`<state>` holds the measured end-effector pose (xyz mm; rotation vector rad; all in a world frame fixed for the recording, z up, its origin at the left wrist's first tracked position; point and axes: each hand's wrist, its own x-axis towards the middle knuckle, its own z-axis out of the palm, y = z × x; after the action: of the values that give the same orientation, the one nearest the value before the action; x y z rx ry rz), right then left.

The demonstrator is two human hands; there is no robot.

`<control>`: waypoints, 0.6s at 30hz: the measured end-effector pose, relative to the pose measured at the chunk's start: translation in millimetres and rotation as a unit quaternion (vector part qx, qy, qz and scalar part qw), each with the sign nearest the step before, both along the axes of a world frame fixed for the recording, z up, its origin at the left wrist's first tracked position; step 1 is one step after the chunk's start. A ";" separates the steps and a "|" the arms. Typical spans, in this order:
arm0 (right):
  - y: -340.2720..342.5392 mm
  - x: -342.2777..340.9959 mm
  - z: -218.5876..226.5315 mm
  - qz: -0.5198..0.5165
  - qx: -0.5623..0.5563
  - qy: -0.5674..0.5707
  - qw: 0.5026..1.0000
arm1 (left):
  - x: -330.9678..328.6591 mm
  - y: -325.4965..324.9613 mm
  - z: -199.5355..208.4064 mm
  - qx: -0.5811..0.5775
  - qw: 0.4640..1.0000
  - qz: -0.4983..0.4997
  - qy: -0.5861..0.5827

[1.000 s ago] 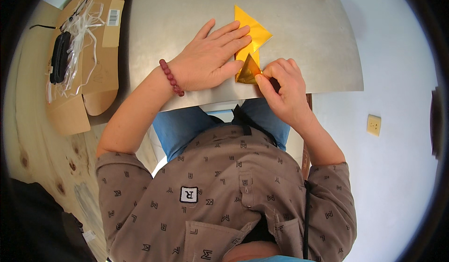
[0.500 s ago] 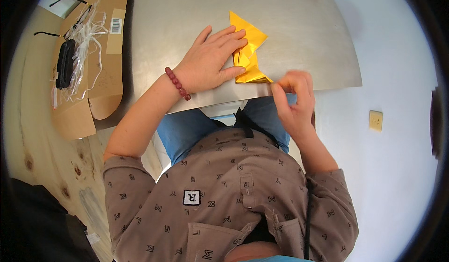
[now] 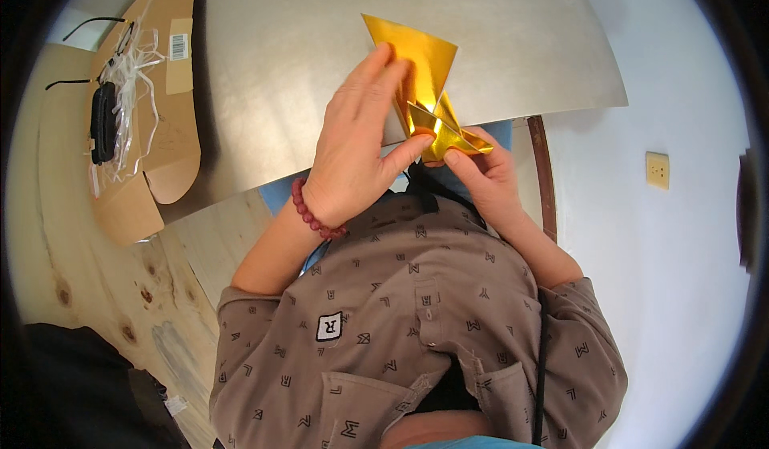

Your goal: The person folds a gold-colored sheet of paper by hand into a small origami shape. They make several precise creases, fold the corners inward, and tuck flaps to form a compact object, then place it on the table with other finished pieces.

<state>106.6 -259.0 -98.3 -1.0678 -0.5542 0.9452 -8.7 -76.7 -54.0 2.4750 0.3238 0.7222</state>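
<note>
A folded sheet of shiny gold paper (image 3: 424,56) is lifted near the table's front edge, its broad pointed part toward the far side and several layered folds at its near end. My left hand (image 3: 358,120) lies along its left side, fingers stretched up it, with the thumb pressed on the near folds. At the lower right corner my right hand (image 3: 485,173) pinches the paper, thumb in front and fingers behind, partly hidden by it. A bracelet of dark red beads (image 3: 316,215) is on my left wrist.
The metal table (image 3: 272,64) has its front edge just under my hands. At left, a cardboard box (image 3: 172,140) carries white plastic strips (image 3: 132,88), a black case (image 3: 103,123) and eyeglasses (image 3: 100,20). A wall with a socket (image 3: 657,170) stands at right.
The gold paper has come up off the tabletop, toward me. My right hand has moved in from beside the corner to grip it, and my left hand has tilted upright along it.
</note>
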 end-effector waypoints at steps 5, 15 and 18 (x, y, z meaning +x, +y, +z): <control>4.7 10.5 14.2 0.032 0.027 -0.053 0.998 | -2.6 -8.0 11.2 -0.450 0.893 0.011 -0.024; 14.0 3.4 23.4 -0.005 0.027 -0.037 0.999 | -13.5 -3.9 8.8 -0.627 0.777 -0.032 -0.039; 17.1 4.1 23.0 -0.015 0.011 -0.060 0.998 | -14.4 -5.4 7.9 -0.630 0.774 -0.030 -0.053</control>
<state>110.6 -241.9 -75.4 -1.1153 -0.6441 0.8513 -23.2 -82.1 -46.1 1.1373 0.4721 0.3694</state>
